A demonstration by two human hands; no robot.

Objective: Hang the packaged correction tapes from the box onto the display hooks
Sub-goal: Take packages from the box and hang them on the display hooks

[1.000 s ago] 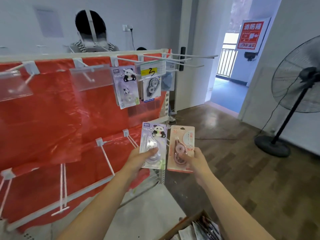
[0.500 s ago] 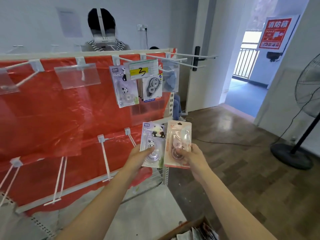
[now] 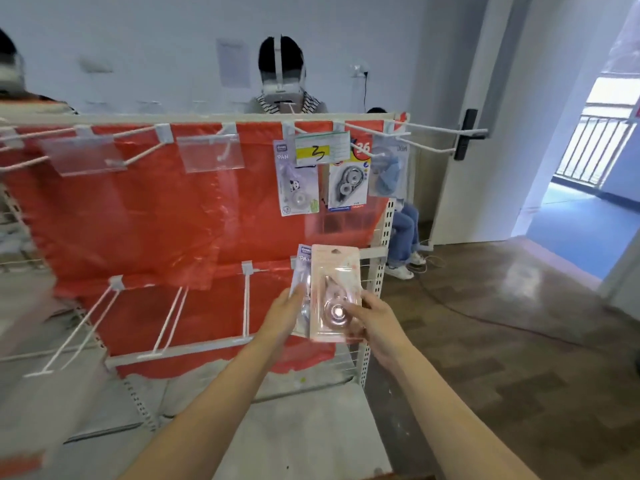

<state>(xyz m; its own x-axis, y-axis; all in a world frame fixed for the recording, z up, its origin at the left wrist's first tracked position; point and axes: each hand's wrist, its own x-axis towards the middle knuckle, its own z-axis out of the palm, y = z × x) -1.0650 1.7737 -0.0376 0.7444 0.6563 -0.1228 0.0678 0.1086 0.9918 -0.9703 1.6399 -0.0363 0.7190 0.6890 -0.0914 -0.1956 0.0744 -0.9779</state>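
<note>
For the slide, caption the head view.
Left hand and right hand hold a purple pack and pink pack before the hooks.

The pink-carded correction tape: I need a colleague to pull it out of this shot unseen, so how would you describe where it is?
Start at the red-backed display rack and drop to its lower right corner, where two hands meet. The right hand holds the pink-carded correction tape upright, overlapping the purple panda pack in the left hand. It is the only pink card.
</note>
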